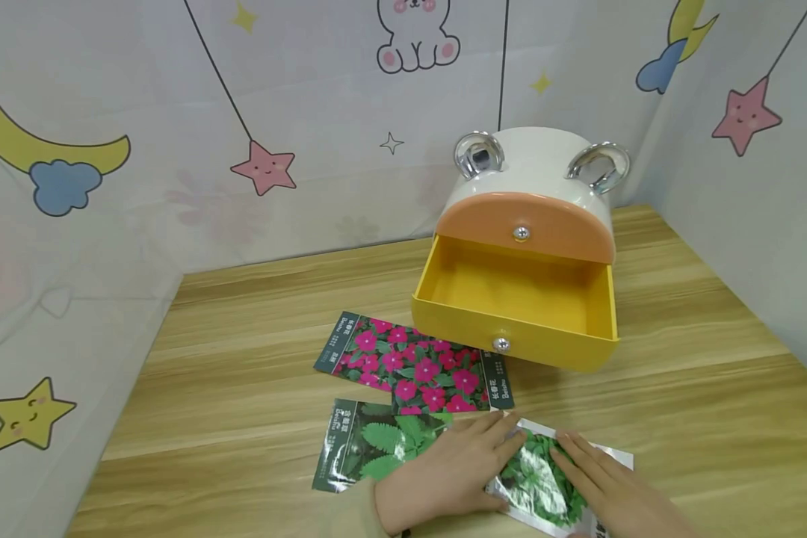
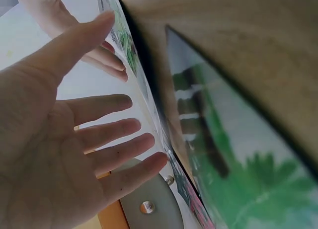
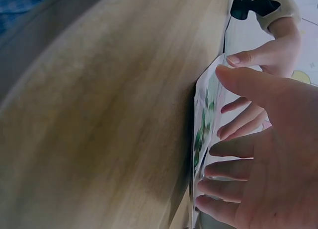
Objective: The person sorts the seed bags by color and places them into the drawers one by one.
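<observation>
My left hand [image 1: 460, 463] lies on the left part of a seed packet [image 1: 545, 478] with a white border and a picture of green leaves. On its right part rest the fingers of my right hand [image 1: 612, 486]. Fingers of both hands are straight and spread a little; the left wrist view shows my left palm [image 2: 49, 149], the right wrist view my right palm [image 3: 283, 159]. Partly under my left wrist is a green leaf packet [image 1: 390, 444] with a dark label end. Two overlapping packets with pink flowers, one behind [image 1: 370, 347] and one in front [image 1: 437, 381], lie beyond it.
A white animal-shaped drawer box [image 1: 538, 161] with silver ears stands at the back right. Its lower yellow drawer [image 1: 511, 332] is pulled out, overhanging the flower packets; the upper orange drawer [image 1: 484, 213] is closed. A printed cloth [image 1: 323, 104] surrounds the wooden table [image 1: 229, 403].
</observation>
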The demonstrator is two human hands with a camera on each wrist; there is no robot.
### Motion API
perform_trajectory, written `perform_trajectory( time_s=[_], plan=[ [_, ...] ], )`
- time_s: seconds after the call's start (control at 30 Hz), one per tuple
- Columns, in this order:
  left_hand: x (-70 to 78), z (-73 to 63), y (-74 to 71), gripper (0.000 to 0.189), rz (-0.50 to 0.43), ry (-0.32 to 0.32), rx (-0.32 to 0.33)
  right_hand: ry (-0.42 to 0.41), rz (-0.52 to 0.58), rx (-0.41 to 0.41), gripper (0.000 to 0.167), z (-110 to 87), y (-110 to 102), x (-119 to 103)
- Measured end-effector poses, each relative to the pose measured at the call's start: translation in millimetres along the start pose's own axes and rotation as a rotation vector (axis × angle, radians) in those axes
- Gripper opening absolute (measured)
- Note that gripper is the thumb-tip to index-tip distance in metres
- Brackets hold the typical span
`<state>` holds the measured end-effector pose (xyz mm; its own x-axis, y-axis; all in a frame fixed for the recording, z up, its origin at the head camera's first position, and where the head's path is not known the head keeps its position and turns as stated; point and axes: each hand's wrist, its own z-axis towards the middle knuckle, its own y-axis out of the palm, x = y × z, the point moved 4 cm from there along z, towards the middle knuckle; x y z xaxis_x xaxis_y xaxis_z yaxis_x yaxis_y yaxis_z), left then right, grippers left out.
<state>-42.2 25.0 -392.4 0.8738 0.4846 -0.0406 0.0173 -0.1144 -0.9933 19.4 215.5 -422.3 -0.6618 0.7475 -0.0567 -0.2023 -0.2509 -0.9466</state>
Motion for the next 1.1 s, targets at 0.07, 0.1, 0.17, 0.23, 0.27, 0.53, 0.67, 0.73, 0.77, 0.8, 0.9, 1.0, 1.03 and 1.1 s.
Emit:
perform_trajectory(
  time_s=[0.07,0.1,0.17,0.23,0.27,0.53,0.67,0.73,0.77,0.8,0.9,1.0,1.03,1.1],
  plan=[
    [-0.1,1.1,1.8,0.089,-0.013,0.004,-0.024,-0.019,-0.038,0.004,0.108,-1.2,1.5,0.0],
    [-0.1,1.4,2.4,0.089,-0.018,0.004,-0.035,-0.030,-0.045,0.012,0.109,-1.4,1.9,0.0],
    [0.1,1.9,3.1,0.090,-0.023,0.007,-0.045,-0.046,-0.050,0.031,0.111,-1.7,2.1,0.2],
    [0.4,2.2,3.3,0.091,-0.022,0.010,-0.055,-0.050,-0.059,0.037,0.113,-1.9,2.4,0.3],
    [0.7,2.3,3.3,0.092,-0.019,0.011,-0.062,-0.056,-0.057,0.038,0.113,-2.2,2.7,0.4],
    [2.0,2.9,3.5,0.093,-0.005,0.011,-0.086,-0.009,-0.063,-0.059,0.109,-6.4,6.5,-0.3],
    [2.0,3.4,4.3,0.091,-0.014,0.016,-0.084,-0.022,-0.067,-0.061,0.109,-6.2,6.6,-0.8],
    [1.8,3.7,4.7,0.090,-0.024,0.019,-0.087,-0.035,-0.075,-0.047,0.113,-5.0,6.4,-1.3],
    [1.8,3.7,4.8,0.090,-0.027,0.021,-0.090,-0.039,-0.075,-0.043,0.114,-4.6,6.2,-1.5],
    [1.7,3.8,4.8,0.089,-0.029,0.023,-0.093,-0.043,-0.077,-0.040,0.115,-4.4,6.2,-1.8],
    [1.3,3.9,4.6,0.086,-0.043,0.030,-0.102,-0.044,-0.067,-0.054,0.110,-4.8,6.3,-1.4],
    [1.1,3.8,3.5,0.082,-0.041,0.046,-0.099,-0.023,-0.040,-0.108,0.100,-5.3,7.0,0.2],
    [1.0,3.7,3.0,0.081,-0.042,0.052,-0.096,-0.017,-0.036,-0.124,0.097,-5.3,7.1,0.8],
    [1.0,3.2,1.6,0.077,-0.042,0.065,-0.090,0.000,-0.035,-0.156,0.094,-4.9,7.4,2.0]
  ],
)
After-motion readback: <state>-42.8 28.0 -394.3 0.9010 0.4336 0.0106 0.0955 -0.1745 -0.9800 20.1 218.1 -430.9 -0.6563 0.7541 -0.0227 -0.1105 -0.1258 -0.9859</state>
